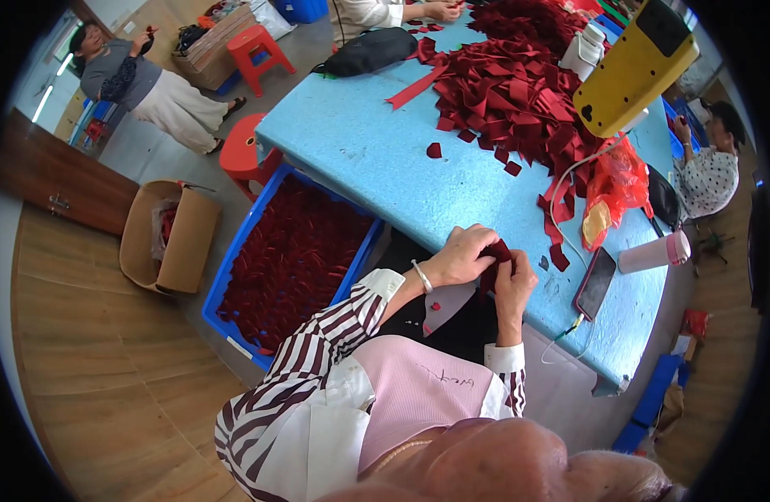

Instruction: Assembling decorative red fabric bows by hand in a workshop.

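Note:
At the near edge of the blue table (343,142), my left hand (463,256) and my right hand (515,291) are close together. Both pinch a dark red ribbon piece (500,252), partly hidden by the fingers; some of it hangs down between them. Farther back on the tabletop lies a large heap of cut red ribbon pieces (514,92), with loose ones strewn around it. To the left of my arm, a blue crate (297,171) holds many dark red pieces (289,259), looped or folded in look.
Right of my hands lie a phone (596,283) with a cable, a pink bottle (652,252) and a red plastic bag (616,186). A yellow device (634,71) stands farther back. Red stools (244,151) and a cardboard box (184,243) are leftward. Other people are around the table and room.

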Tool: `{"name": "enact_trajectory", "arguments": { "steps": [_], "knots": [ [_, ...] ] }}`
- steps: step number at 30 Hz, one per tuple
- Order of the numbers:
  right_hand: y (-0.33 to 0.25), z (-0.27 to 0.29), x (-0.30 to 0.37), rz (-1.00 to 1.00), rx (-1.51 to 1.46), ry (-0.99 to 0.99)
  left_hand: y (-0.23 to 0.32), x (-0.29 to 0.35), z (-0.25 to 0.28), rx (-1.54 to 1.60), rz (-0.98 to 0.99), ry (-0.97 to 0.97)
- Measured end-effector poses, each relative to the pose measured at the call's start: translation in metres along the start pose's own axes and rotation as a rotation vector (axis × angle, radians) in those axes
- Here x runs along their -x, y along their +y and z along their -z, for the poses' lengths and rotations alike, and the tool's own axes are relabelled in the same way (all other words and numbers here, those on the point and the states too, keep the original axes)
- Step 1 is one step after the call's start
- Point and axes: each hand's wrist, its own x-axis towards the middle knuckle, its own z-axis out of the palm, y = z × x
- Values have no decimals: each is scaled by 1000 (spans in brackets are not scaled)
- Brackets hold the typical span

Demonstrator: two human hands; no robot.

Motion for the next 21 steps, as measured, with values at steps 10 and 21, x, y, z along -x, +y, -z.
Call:
{"name": "enact_trajectory", "arguments": {
  "steps": [10,21],
  "knots": [
    [5,-1,1,-28,-142,-25,1,-6,0,59,87,9],
    [-37,-3,36,-25,-114,87,38,31,33,76,-39,34]
  ]
}}
